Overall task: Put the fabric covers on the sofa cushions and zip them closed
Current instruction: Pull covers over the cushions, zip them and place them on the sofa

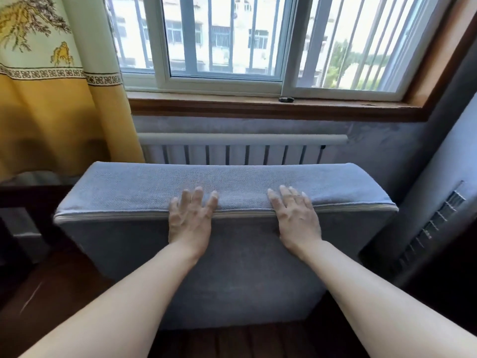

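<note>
A grey-blue sofa cushion (144,187) in its fabric cover stands on edge in front of me, its broad face toward me. A pale zipper seam (108,217) runs along the top front edge and looks closed where it shows. My left hand (189,218) lies flat over that edge left of centre, fingers spread on the top. My right hand (296,215) lies the same way right of centre. Both palms press on the fabric and grasp nothing. The stretch of seam under the hands is hidden.
The cushion stands on a dark wooden sofa frame (64,285). Behind it are a white radiator (240,151) and a window with a wooden sill (258,107). A yellow curtain (51,112) hangs at the left. Another grey cushion (444,192) leans at the right.
</note>
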The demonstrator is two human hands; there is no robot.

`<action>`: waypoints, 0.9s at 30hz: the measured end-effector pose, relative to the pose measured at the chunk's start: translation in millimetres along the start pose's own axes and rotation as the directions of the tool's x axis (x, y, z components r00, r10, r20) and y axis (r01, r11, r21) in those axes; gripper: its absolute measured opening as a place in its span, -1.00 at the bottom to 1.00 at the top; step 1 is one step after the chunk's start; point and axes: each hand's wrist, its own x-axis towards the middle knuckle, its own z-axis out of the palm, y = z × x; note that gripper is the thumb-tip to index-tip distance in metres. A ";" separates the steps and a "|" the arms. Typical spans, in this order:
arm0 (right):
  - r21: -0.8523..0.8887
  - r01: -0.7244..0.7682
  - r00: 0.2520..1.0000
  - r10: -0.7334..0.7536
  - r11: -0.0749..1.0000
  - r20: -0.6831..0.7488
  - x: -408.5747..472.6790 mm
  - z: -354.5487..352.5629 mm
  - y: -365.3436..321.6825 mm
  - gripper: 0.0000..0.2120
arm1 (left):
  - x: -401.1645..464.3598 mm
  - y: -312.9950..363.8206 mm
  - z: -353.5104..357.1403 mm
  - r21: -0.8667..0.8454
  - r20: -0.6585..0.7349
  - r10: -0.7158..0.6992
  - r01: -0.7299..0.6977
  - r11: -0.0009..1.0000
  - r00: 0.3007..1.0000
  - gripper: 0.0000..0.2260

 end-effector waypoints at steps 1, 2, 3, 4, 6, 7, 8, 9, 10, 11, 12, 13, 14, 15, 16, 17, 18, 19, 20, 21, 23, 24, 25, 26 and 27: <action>0.015 0.010 0.999 -0.009 1.000 -0.052 -7.6 4.7 0.0 -0.31 | -7.5 4.3 -0.7 0.006 0.006 -0.025 0.025 1.000 1.000 -0.45; 0.035 0.033 0.991 -0.028 0.999 -0.133 -14.0 11.5 1.6 -0.33 | -17.4 9.6 -2.8 0.008 0.011 -0.060 0.060 0.998 0.998 -0.46; 0.052 0.054 0.973 -0.041 0.997 -0.229 -20.0 18.7 4.5 -0.37 | -25.7 15.3 -6.5 0.000 0.006 -0.089 0.089 0.996 0.996 -0.49; 0.057 0.089 0.951 -0.067 0.994 -0.302 -27.8 24.2 7.9 -0.42 | -35.7 21.9 -11.6 -0.018 0.003 -0.123 0.124 0.992 0.992 -0.51; 0.033 0.159 0.916 -0.135 0.987 -0.379 -48.2 30.2 13.7 -0.45 | -60.0 34.8 -20.6 -0.043 0.011 -0.179 0.180 0.983 0.984 -0.54; 0.029 0.180 0.899 -0.152 0.983 -0.412 -57.9 30.2 15.7 -0.45 | -70.8 40.2 -23.7 -0.054 0.008 -0.192 0.192 0.980 0.981 -0.56; 0.030 0.197 0.884 -0.164 0.980 -0.438 -68.6 29.6 16.6 -0.46 | -82.4 44.6 -26.8 -0.063 0.006 -0.199 0.199 0.978 0.980 -0.57; 0.031 0.215 0.872 -0.178 0.976 -0.455 -80.4 28.0 16.2 -0.47 | -95.1 48.6 -30.8 -0.070 0.008 -0.200 0.200 0.977 0.980 -0.58; 0.034 0.227 0.867 -0.186 0.973 -0.463 -92.1 26.1 15.6 -0.49 | -106.4 51.1 -33.2 -0.074 0.009 -0.186 0.186 0.980 0.982 -0.59; 0.028 0.234 0.864 -0.194 0.972 -0.465 -104.2 25.0 14.8 -0.51 | -117.6 53.4 -34.9 -0.076 0.008 -0.164 0.164 0.984 0.986 -0.60; 0.019 0.242 0.861 -0.206 0.970 -0.465 -115.7 23.3 13.6 -0.55 | -128.7 55.2 -36.2 -0.085 0.000 -0.139 0.139 0.987 0.990 -0.60; 0.016 0.258 0.863 -0.222 0.966 -0.454 -129.9 21.7 12.7 -0.58 | -141.8 57.9 -37.6 -0.098 -0.002 -0.123 0.122 0.988 0.992 -0.60; 0.022 0.274 0.865 -0.237 0.961 -0.442 -141.6 21.6 11.3 -0.57 | -152.3 59.7 -37.2 -0.100 0.008 -0.111 0.111 0.989 0.994 -0.57; 0.034 0.297 0.869 -0.255 0.954 -0.424 -154.8 22.4 9.5 -0.53 | -164.9 61.5 -34.6 -0.091 0.031 -0.102 0.105 0.990 0.994 -0.54; 0.050 0.326 0.872 -0.280 0.944 -0.400 -172.5 23.8 7.4 -0.51 | -181.2 65.1 -33.7 -0.071 0.058 -0.095 0.099 0.993 0.994 -0.49; 0.070 0.359 0.872 -0.308 0.931 -0.379 -185.1 25.2 4.7 -0.53 | -192.8 66.3 -30.5 -0.053 0.082 -0.085 0.090 0.995 0.993 -0.44; 0.086 0.388 0.870 -0.335 0.918 -0.362 -202.4 27.9 1.4 -0.57 | -209.6 69.2 -26.7 -0.039 0.105 -0.073 0.077 0.996 0.992 -0.38; 0.086 0.410 0.867 -0.359 0.908 -0.346 -217.6 33.1 -1.7 -0.62 | -225.3 72.3 -22.7 -0.030 0.112 -0.061 0.065 0.997 0.992 -0.30; 0.084 0.429 0.864 -0.382 0.899 -0.328 -234.5 41.0 -4.1 -0.65 | -242.8 75.6 -18.2 -0.017 0.123 -0.052 0.054 0.998 0.991 -0.18; 0.080 0.442 0.862 -0.399 0.893 -0.314 -250.8 50.2 -5.3 -0.65 | -258.5 77.6 -11.9 -0.003 0.122 -0.050 0.051 0.999 0.991 -0.05; 0.067 0.463 0.857 -0.427 0.884 -0.289 -280.8 71.5 -4.7 -0.53 | -289.1 81.1 3.1 0.033 0.107 -0.044 0.040 0.999 0.993 0.08; 0.048 0.478 0.848 -0.447 0.877 -0.286 -295.2 83.8 -3.5 -0.47 | -305.4 84.5 11.6 0.040 0.117 -0.035 0.031 0.999 0.993 0.09; 0.026 0.493 0.838 -0.466 0.870 -0.284 -308.3 95.5 -3.0 -0.43 | -319.7 88.5 18.6 0.043 0.127 -0.034 0.029 0.999 0.991 0.09; 0.022 0.505 0.832 -0.480 0.863 -0.279 -321.1 106.9 -2.5 -0.41 | -332.9 93.6 26.0 0.035 0.135 -0.035 0.031 0.999 0.990 0.08; 0.033 0.512 0.832 -0.485 0.859 -0.270 -331.9 117.1 -1.9 -0.40 | -345.9 98.2 35.9 0.022 0.151 -0.053 0.050 0.999 0.987 0.06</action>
